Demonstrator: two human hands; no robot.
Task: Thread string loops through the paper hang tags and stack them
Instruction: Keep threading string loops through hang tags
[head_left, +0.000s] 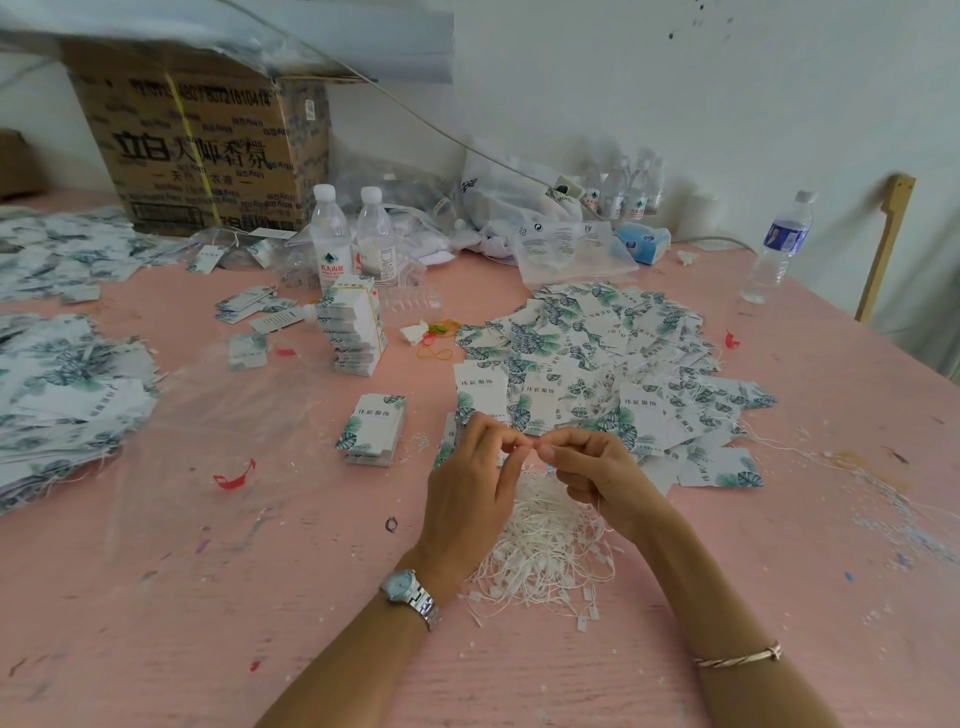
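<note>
Table (208, 597) pink w/ paint flecks. Tags (597, 353) centre-right: white w/ green-teal leaf print, black lettering. Strings (545, 545) at bottom centre white. Box (197, 150) upper left brown, black print, yellow strap. Bottle (779, 244) at right clear w/ blue label. Tissue pack (641, 244) blue. Watch (402, 587) silver, pale blue face

Soft, fairly bright, even light covers the pink desk (311, 597) with only faint shadows, while wide-angle bending and blur smear the hang tags (62, 384) at the left edge and the cardboard box (197, 156).
</note>
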